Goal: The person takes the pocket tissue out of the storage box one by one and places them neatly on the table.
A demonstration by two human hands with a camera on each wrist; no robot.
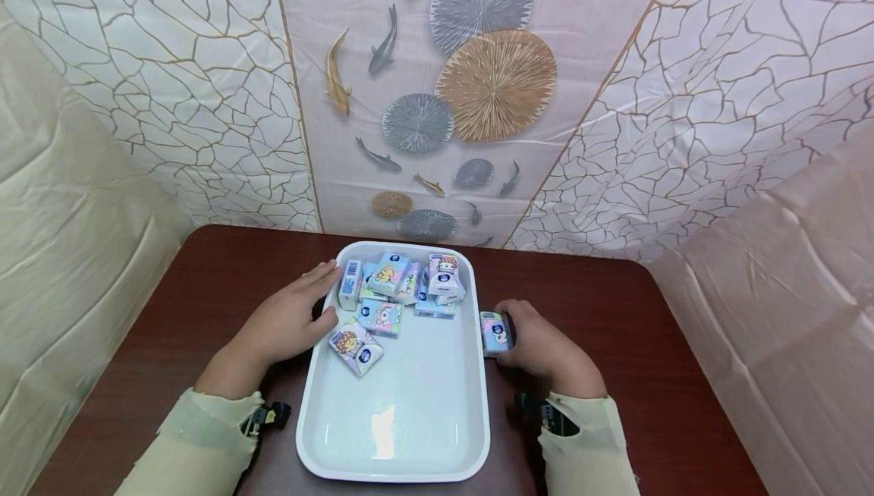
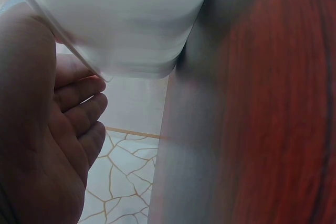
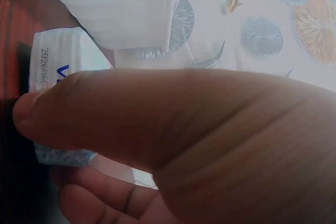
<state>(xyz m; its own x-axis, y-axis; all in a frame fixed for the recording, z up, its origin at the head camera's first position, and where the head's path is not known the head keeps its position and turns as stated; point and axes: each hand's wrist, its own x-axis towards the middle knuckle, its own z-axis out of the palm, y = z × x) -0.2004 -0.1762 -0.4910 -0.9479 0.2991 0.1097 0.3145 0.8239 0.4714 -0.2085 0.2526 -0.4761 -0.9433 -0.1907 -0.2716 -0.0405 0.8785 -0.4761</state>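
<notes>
My right hand (image 1: 546, 348) grips a small pocket tissue pack (image 1: 495, 332) just outside the right wall of a white tray (image 1: 392, 478). The right wrist view has the thumb (image 3: 79, 111) across the pack's printed side, with curled fingers (image 3: 100, 195) beyond it. My left hand (image 1: 287, 321) rests at the tray's left rim, its fingers extended along it; in the left wrist view they reach the rim's edge (image 2: 86, 69). Several tissue packs lie in the far half of the tray, some stacked. Nearest me among them is a tilted lilac pack (image 1: 356, 346).
The tray stands on a dark red-brown wooden table (image 1: 655, 375). A patterned cloth backdrop (image 1: 410, 170) rises behind the table's far edge. Padded beige panels (image 1: 785, 306) flank both sides. Wrist cameras (image 1: 268, 415) sit on both wrists.
</notes>
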